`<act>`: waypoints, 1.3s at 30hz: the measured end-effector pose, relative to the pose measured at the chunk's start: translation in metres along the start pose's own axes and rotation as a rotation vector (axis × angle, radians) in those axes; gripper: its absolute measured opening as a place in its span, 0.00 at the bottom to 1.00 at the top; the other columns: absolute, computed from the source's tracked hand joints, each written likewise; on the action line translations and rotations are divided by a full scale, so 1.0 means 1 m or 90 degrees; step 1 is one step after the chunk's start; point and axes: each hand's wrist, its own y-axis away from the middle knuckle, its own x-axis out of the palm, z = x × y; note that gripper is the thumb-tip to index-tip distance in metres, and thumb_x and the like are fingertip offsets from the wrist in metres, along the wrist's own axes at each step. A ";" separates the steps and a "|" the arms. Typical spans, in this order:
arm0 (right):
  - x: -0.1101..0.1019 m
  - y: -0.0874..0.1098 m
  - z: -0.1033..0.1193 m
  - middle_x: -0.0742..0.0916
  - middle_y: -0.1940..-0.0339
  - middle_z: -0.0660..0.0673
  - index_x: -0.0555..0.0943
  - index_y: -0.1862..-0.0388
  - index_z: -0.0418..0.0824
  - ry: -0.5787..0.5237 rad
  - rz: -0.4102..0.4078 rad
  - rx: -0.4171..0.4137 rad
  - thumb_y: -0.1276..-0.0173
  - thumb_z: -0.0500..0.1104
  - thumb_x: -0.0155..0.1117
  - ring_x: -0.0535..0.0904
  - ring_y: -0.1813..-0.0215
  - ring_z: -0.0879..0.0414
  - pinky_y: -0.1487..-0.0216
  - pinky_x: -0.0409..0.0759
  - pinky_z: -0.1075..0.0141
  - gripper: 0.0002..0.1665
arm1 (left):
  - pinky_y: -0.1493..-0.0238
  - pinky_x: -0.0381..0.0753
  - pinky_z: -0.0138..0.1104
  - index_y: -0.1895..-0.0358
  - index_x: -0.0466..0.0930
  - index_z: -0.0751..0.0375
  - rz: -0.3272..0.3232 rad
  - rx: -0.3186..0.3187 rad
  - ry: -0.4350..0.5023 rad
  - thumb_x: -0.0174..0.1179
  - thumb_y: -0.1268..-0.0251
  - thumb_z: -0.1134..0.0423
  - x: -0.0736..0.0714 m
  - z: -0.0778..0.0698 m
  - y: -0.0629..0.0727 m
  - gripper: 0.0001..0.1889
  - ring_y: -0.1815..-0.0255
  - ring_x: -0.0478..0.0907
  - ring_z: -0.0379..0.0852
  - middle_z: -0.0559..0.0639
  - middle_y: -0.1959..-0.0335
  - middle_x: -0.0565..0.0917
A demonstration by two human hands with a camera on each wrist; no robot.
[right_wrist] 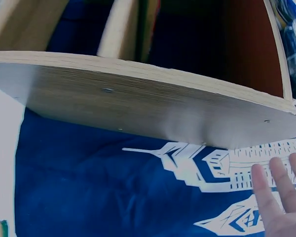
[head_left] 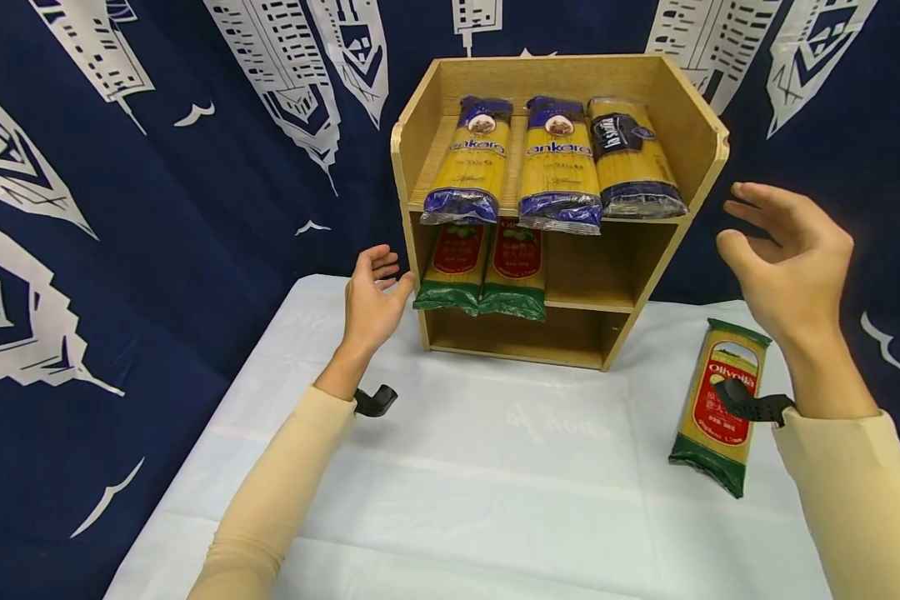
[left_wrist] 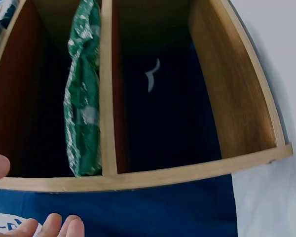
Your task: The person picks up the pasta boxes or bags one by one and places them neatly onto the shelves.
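A wooden shelf (head_left: 611,337) stands on the table. My left hand (head_left: 375,296) is beside its left wall, fingers loosely bent and holding nothing; whether the thumb touches the wall I cannot tell. To the right of the shelf my right hand (head_left: 798,258) is raised, fingers spread apart from the thumb, nothing in it. Two blue-and-yellow spaghetti packs (head_left: 558,162) and a dark-labelled spaghetti pack (head_left: 633,158) lie on the top level. On the middle level are two green-ended spaghetti packs (head_left: 513,271), whose ends jut out past the edge.
Another green-ended spaghetti pack (head_left: 720,408) lies on the white-covered table (head_left: 480,467), partly behind the right wrist's black camera strap. A dark blue curtain (head_left: 217,183) with white building prints hangs behind the shelf and along the left.
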 end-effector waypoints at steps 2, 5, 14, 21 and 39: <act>-0.004 0.012 -0.004 0.84 0.38 0.48 0.82 0.35 0.44 0.021 0.006 0.031 0.34 0.32 0.65 0.81 0.39 0.60 0.43 0.77 0.76 0.28 | 0.35 0.75 0.44 0.31 0.66 0.72 0.018 -0.002 -0.014 0.63 0.31 0.66 0.000 0.002 -0.005 0.29 0.37 0.76 0.61 0.64 0.37 0.77; -0.010 0.031 -0.010 0.83 0.36 0.50 0.79 0.32 0.46 0.065 0.009 0.107 0.32 0.36 0.66 0.80 0.39 0.63 0.44 0.76 0.78 0.29 | 0.33 0.73 0.42 0.27 0.63 0.71 0.046 -0.010 -0.033 0.63 0.30 0.61 0.002 0.006 -0.012 0.33 0.33 0.74 0.59 0.64 0.33 0.75; -0.032 0.095 -0.036 0.68 0.21 0.40 0.54 0.17 0.41 0.249 0.085 0.385 0.28 0.58 0.61 0.70 0.27 0.39 0.32 0.72 0.43 0.49 | 0.33 0.74 0.41 0.26 0.62 0.69 0.087 -0.053 -0.060 0.63 0.30 0.55 0.010 0.016 -0.028 0.36 0.32 0.74 0.55 0.63 0.32 0.74; -0.045 0.148 -0.064 0.61 0.23 0.22 0.39 0.20 0.25 0.334 0.119 0.520 0.28 0.61 0.61 0.61 0.28 0.22 0.38 0.67 0.29 0.61 | 0.36 0.76 0.39 0.26 0.64 0.66 0.107 -0.069 -0.041 0.63 0.30 0.53 0.015 0.019 -0.038 0.35 0.34 0.77 0.52 0.61 0.33 0.76; -0.035 0.191 -0.110 0.65 0.43 0.13 0.49 0.32 0.10 0.399 0.203 0.633 0.33 0.69 0.59 0.65 0.43 0.19 0.54 0.72 0.30 0.66 | 0.46 0.83 0.42 0.37 0.80 0.64 0.094 -0.049 -0.066 0.62 0.29 0.60 0.020 0.020 -0.050 0.21 0.46 0.85 0.50 0.59 0.47 0.87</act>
